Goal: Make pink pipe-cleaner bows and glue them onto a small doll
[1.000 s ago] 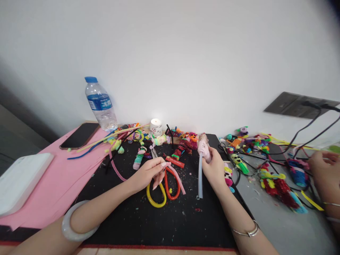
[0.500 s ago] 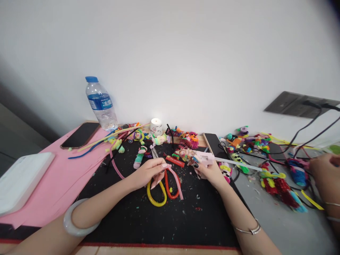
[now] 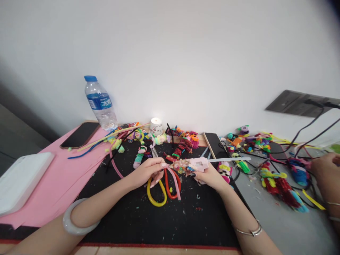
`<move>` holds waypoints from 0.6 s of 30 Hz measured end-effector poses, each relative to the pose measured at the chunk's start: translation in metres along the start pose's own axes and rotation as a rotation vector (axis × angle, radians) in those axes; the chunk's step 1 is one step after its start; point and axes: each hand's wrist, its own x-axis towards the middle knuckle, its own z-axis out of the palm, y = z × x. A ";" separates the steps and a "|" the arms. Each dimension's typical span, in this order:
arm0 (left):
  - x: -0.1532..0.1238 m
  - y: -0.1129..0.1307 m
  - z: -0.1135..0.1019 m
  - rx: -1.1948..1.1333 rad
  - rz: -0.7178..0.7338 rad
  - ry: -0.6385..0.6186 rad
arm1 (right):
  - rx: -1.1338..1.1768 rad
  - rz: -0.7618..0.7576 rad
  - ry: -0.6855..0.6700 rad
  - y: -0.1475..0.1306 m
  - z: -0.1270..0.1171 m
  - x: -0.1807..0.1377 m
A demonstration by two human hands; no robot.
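Pinched in my left hand is a pink pipe cleaner, whose free end hangs down over the scissors. My right hand is closed around a hot glue gun with a pale glue stick jutting from its back. The gun's nozzle end is crusted with multicoloured fluff and points left, at or right beside the pipe cleaner by my left fingertips; I cannot tell if they touch. Below lie scissors with a yellow handle loop and a red one, blades partly behind my left hand.
Fuzzy pipe-cleaner figures line the wall side of the black mat. A water bottle, paper cup, two phones and a white box stand around. Cords run from a wall socket. Another person's hand is at far right.
My right hand has brought the glue gun left and slightly down, its nozzle end now by my left fingertips. The pink pipe cleaner's hanging end has shifted slightly left.
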 end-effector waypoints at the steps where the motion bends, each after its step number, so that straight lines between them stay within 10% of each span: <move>1: 0.000 0.000 0.000 0.001 -0.001 0.001 | -0.008 -0.003 0.001 0.000 0.000 0.000; 18: -0.001 0.000 0.000 0.014 0.007 -0.001 | -0.026 -0.011 0.026 0.006 -0.001 0.002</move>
